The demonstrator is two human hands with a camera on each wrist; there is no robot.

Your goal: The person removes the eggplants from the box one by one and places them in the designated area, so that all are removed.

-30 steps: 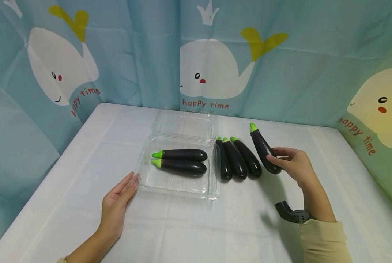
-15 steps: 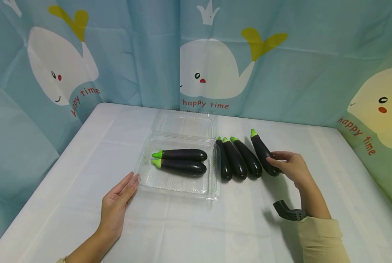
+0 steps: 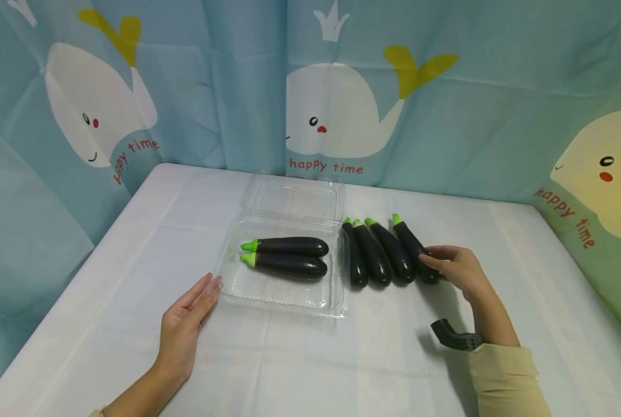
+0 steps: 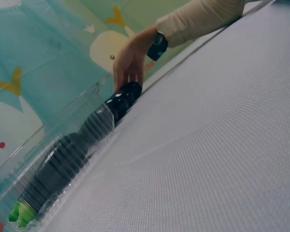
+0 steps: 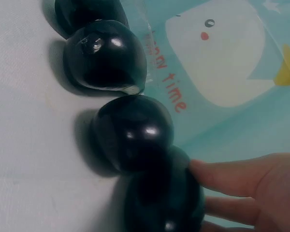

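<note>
My right hand (image 3: pixel 459 269) pinches the lower end of a dark purple eggplant (image 3: pixel 408 240) with a green stem, thumb on the near side. It lies low at the right end of a row, beside three other eggplants (image 3: pixel 374 255). The right wrist view shows the thumb (image 5: pixel 227 176) against the glossy rounded end of the held eggplant (image 5: pixel 162 198). My left hand (image 3: pixel 185 321), fingers straight, touches the left edge of a clear plastic clamshell box (image 3: pixel 279 298). Two eggplants (image 3: pixel 289 265) lie side by side in its base, stems to the left.
The box's lid (image 3: pixel 292 197) lies folded back behind the base. A white cloth covers the table (image 3: pixel 300 365). Behind and at the sides hangs a blue curtain (image 3: pixel 248 87) printed with whales. The row of eggplants sits right against the box's right side.
My right hand has brought its eggplant down and slightly left, alongside the row. My left hand and the box have stayed put.
</note>
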